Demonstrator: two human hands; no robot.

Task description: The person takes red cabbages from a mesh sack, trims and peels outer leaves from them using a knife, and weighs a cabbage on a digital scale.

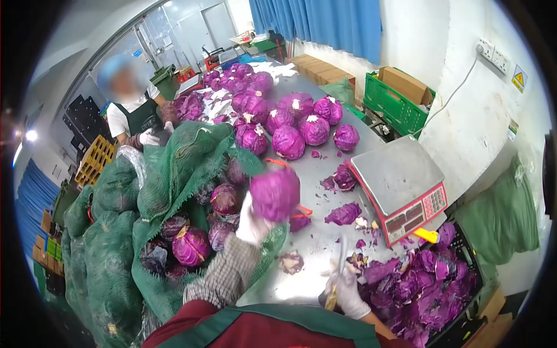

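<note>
My left hand, in a white glove under a checked sleeve, is closed on a red cabbage and holds it up over the table's near side. The cabbage is slightly blurred and hides part of the fingers. Lower right, my gloved right hand grips a knife by its handle, with the thin blade pointing up and away. To the left, an opened green mesh sack shows several cabbages, among them a purple one. A trimmed-off piece lies between my hands.
Several cabbages stand farther along the metal table. A red-framed scale sits at right, with a yellow-handled tool by it. Loose leaves fill a black crate lower right. Across the sacks stands a co-worker.
</note>
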